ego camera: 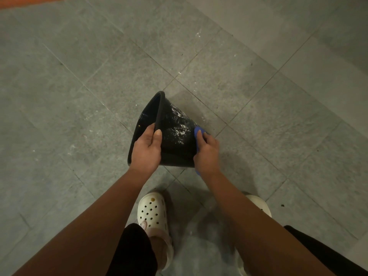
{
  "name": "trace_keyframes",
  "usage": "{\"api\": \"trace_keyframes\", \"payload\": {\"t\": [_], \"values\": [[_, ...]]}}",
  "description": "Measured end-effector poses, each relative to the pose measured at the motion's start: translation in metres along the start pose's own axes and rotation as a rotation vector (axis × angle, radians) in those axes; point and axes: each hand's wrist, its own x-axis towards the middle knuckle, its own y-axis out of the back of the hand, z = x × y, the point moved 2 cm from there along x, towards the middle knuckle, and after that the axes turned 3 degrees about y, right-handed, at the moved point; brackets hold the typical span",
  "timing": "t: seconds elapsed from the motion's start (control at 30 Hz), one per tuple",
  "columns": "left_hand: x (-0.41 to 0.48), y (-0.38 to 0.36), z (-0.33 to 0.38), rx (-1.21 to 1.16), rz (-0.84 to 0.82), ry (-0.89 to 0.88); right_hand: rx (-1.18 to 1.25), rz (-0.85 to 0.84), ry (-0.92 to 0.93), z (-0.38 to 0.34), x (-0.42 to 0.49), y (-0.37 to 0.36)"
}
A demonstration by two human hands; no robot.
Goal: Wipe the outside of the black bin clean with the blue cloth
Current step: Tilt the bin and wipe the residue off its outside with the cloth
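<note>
Both bare forearms reach forward and down from the bottom corners of the frame, converging on the black bin [175,126], which lies tipped on its side in front of the person's feet, mouth to the left and narrower base to the right. The left hand [146,148] is clamped on the near part of the rim: the thumb lies flat on the outer wall and the fingers curl over the edge into the opening. The right hand [207,154] sits against the outer wall near the base, knuckles up, its fingers curled around the blue cloth [198,134] and pressing it onto the plastic. White smears streak the outer wall between the two hands.

Most of the cloth is covered by the right hand; only a folded edge shows above the fingers and a small tip below the wrist. The bin's base is hidden behind that hand and the cloth, and the left fingertips are lost in the dark interior. Whether the bin rests on the grey tiled floor [79,96] or is held just above it cannot be told. Below, a white clog [152,210] shows fully, while the other clog [260,204] is partly hidden by the right forearm.
</note>
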Motion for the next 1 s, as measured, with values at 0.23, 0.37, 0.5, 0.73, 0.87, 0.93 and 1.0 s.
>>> {"api": "trace_keyframes", "payload": {"t": [0.23, 0.37, 0.5, 0.73, 0.87, 0.93, 1.0], "values": [[0.002, 0.000, 0.003, 0.012, -0.031, -0.007, -0.016, 0.000, -0.018, -0.001, -0.010, -0.001], [0.000, 0.000, 0.003, -0.040, -0.053, 0.026, 0.005, 0.006, 0.038, -0.002, 0.000, 0.002], [0.000, 0.002, 0.000, -0.049, -0.014, 0.061, -0.038, -0.052, -0.061, 0.007, 0.002, 0.003], [0.001, 0.002, 0.002, -0.006, -0.045, 0.011, 0.015, 0.050, 0.045, -0.009, -0.003, -0.002], [-0.001, 0.001, 0.001, 0.008, -0.029, 0.014, 0.014, -0.041, -0.072, 0.013, 0.007, 0.005], [0.000, 0.000, 0.003, 0.005, -0.022, 0.017, 0.031, -0.041, -0.144, 0.018, 0.003, 0.007], [0.000, 0.000, 0.005, 0.006, -0.022, 0.005, 0.017, 0.008, -0.133, 0.013, -0.002, 0.004]]}}
